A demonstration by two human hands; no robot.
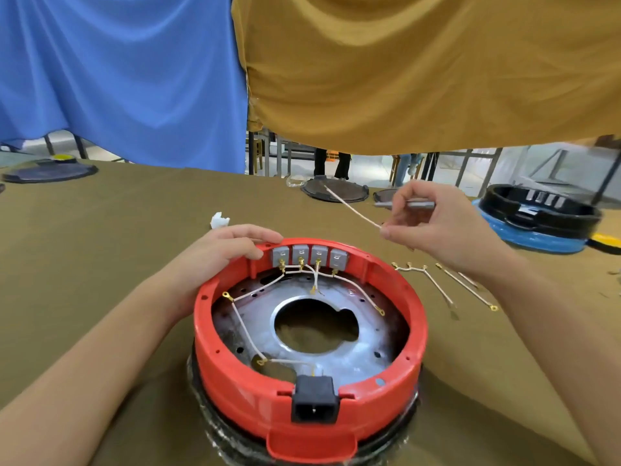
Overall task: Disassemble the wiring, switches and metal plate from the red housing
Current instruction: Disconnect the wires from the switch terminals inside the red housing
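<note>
The round red housing [235, 381] sits in front of me on the olive cloth. A shiny metal plate [346, 358] with a large centre hole lies inside it. Several grey switches [309, 256] line its far inner wall, and white wires [245, 331] with gold terminals run from them across the plate to a black power socket [314, 401] at the near rim. My left hand [225, 247] rests on the far left rim beside the switches. My right hand [433, 223] is raised right of the housing, pinching a loose white wire [353, 206] and also holding a grey metal tool [413, 204].
Loose removed wires [447, 284] lie on the cloth right of the housing. A blue and black housing [537, 220] stands at the far right, dark round plates [336, 190] at the back, a white scrap [220, 220] behind my left hand. Blue and mustard cloths hang overhead.
</note>
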